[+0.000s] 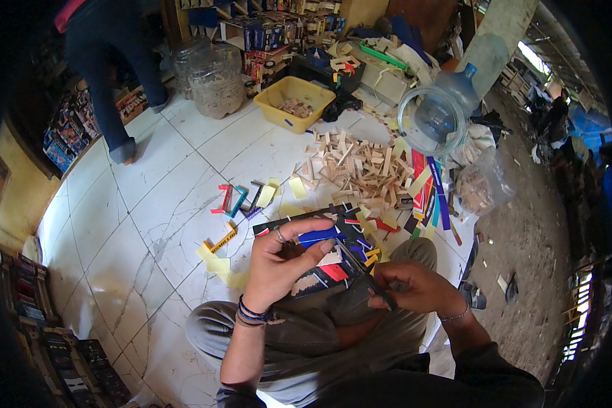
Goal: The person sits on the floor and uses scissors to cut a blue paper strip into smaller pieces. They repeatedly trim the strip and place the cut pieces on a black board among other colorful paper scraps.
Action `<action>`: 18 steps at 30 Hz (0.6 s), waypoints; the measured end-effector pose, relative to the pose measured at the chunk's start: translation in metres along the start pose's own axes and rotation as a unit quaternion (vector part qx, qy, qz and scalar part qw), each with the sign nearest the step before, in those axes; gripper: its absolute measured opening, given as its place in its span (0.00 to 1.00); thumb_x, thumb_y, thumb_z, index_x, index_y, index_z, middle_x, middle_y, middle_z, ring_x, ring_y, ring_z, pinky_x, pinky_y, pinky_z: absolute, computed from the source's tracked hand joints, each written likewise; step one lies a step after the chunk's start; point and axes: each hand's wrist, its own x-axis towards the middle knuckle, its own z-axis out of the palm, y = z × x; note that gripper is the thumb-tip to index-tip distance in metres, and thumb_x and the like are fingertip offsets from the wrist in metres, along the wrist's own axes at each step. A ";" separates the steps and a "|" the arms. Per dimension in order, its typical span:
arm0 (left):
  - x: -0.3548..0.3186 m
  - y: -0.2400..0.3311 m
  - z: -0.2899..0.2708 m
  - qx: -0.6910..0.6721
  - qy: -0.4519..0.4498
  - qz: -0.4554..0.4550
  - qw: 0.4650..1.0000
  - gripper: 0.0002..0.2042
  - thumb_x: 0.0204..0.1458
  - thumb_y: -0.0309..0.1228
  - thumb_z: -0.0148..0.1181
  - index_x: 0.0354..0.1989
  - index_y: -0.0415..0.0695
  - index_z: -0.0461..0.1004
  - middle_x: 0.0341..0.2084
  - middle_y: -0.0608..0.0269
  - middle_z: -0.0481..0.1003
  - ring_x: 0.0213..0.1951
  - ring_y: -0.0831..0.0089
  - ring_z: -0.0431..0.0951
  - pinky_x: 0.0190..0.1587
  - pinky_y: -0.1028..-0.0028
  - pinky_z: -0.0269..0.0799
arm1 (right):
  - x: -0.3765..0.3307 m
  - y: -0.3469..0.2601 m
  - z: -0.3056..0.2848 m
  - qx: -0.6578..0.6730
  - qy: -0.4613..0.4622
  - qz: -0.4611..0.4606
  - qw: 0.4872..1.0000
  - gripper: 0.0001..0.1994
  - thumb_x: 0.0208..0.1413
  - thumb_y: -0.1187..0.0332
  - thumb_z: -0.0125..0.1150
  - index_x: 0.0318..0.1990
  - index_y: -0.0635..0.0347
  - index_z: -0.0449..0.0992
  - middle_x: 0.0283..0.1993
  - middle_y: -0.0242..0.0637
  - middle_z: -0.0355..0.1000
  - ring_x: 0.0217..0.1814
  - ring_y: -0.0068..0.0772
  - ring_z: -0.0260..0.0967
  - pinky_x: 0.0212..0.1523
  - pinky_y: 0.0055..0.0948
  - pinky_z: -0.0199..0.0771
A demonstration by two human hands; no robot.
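The person sat cross-legged on the white tiled floor [149,204], a printed sheet [326,255] of dark card with red, blue and white patches lying over the lap. The left hand [282,262] gripped the sheet at its near edge, thumb on top and fingers curled beneath, pinching it. The right hand [415,285] was closed around the handles of dark scissors [364,272], whose blades pointed up into the sheet; I could not tell how far the blades stood apart.

Just beyond the sheet, toward the middle of the floor, lay a pile of small wooden sticks [357,170]. Coloured strips [432,194] lay along the pile's right side, and more strips and yellow scraps [245,198] lay scattered to its left. A yellow tub [294,102] stood further back, with a clear plastic jar [214,81] to its left and a large water bottle [449,102] lying on its side to its right. Another person's legs [112,81] stood at the far left corner of the floor.
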 end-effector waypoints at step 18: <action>0.005 -0.001 -0.001 0.161 0.004 0.163 0.973 0.15 0.47 0.19 0.68 0.45 0.41 0.81 0.39 0.60 0.80 0.41 0.77 0.79 0.44 0.79 0.73 | -0.006 0.008 0.005 0.164 -0.011 0.114 0.980 0.11 0.60 0.61 0.65 0.37 0.61 0.78 0.32 0.28 0.76 0.37 0.16 0.69 0.40 0.25 0.69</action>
